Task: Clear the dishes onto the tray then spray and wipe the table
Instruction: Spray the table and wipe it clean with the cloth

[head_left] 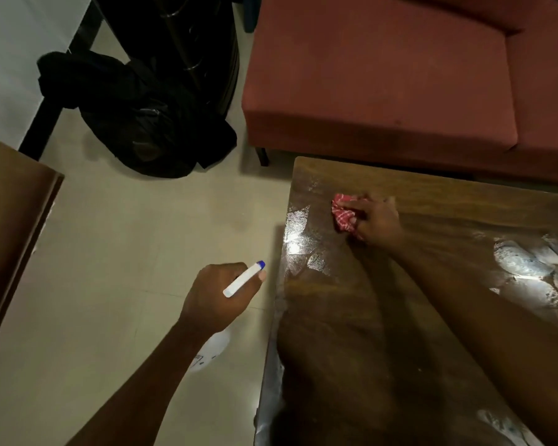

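Right hand point(372, 220) out across the worktop point(335, 349), arm stretched, fingers bunched on the red checked cloth point(342, 214), pressing it down near the 11 o'clock corner. Left hand point(219, 294) over the floor point(126, 252), 8 o'clock of the cloth, fingers wrapped round the white spray bottle point(242, 280), nozzle aimed 2 o'clock.

Glossy dark wooden table point(335, 333) with wet streaks; red checked woven cloth point(342, 215); smooth white plastic spray bottle point(244, 279); matt upholstered sofa point(384, 75); smooth tiled floor point(126, 236).
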